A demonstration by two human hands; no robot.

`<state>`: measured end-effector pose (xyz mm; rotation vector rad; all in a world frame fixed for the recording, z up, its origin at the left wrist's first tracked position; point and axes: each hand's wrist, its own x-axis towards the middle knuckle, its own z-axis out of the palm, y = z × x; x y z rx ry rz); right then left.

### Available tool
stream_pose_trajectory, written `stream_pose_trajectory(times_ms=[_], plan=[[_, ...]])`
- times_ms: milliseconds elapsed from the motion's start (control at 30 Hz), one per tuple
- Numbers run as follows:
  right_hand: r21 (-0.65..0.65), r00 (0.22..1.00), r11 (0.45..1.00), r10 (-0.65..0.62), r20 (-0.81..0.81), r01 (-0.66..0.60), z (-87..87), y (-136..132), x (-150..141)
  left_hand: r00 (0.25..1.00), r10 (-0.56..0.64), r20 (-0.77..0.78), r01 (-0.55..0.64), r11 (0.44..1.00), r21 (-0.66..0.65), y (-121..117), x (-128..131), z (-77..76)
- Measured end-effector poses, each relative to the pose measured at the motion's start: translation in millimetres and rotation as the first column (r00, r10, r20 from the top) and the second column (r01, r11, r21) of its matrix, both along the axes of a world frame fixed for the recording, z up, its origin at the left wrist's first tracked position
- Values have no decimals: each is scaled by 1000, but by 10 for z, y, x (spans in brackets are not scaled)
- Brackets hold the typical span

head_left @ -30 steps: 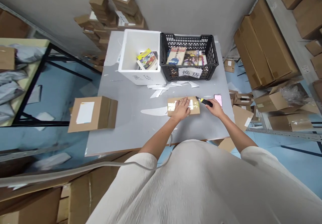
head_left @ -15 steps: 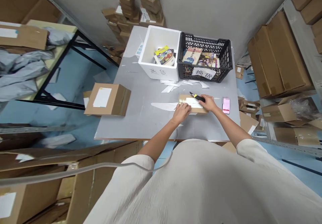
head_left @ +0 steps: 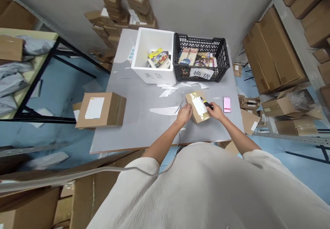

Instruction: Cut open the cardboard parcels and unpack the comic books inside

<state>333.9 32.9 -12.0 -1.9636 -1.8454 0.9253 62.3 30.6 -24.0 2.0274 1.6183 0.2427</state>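
A small taped cardboard box [head_left: 195, 101] with a white label lies turned at an angle on the grey table, its clear tape shining at both ends. My left hand [head_left: 184, 114] has its fingers curled against the box's left side. In my right hand [head_left: 215, 111] is a black and yellow utility knife [head_left: 207, 103], its tip over the label. Just left of my left hand is a thin grey tool [head_left: 178, 106], too small to name, above a white paper strip [head_left: 164, 111].
Behind are a white foam box [head_left: 154, 75] and a black crate [head_left: 206, 67], both containing books. Paper scraps [head_left: 170, 89] lie before them. A pink-screened phone [head_left: 227, 104] is at right, a larger carton [head_left: 99, 110] at the left edge. A cable [head_left: 103, 169] crosses at lower left.
The small box has turned from lying crosswise to a slant. My left hand has shifted to its left side, and the thin grey tool is now visible. The knife stays in my right hand.
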Motion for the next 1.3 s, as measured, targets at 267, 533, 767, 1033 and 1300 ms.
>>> stream_pose_trajectory(times_ms=[267, 533, 767, 1033, 1300], plan=[[-14, 977, 1000, -9, -214, 6, -96, -196, -136, 999, 49, -21, -48, 998, 46, 99, 59, -13], [158, 981, 986, 82, -176, -54, -150, 702, -69, 990, 34, -139, -36, 999, -11, 11, 588, 168], [87, 983, 988, 138, -120, -128, -241, 955, -84, 970, -73, -233, 65, 997, -42, -115, 728, 223], [91, 970, 990, -82, -230, 105, -315, 510, 279, 915, -329, -234, 311, 944, -111, 37, 697, 153], [19, 906, 963, -245, -345, 268, -308, -74, 191, 847, -511, -144, 502, 859, -100, 251, 303, 43]])
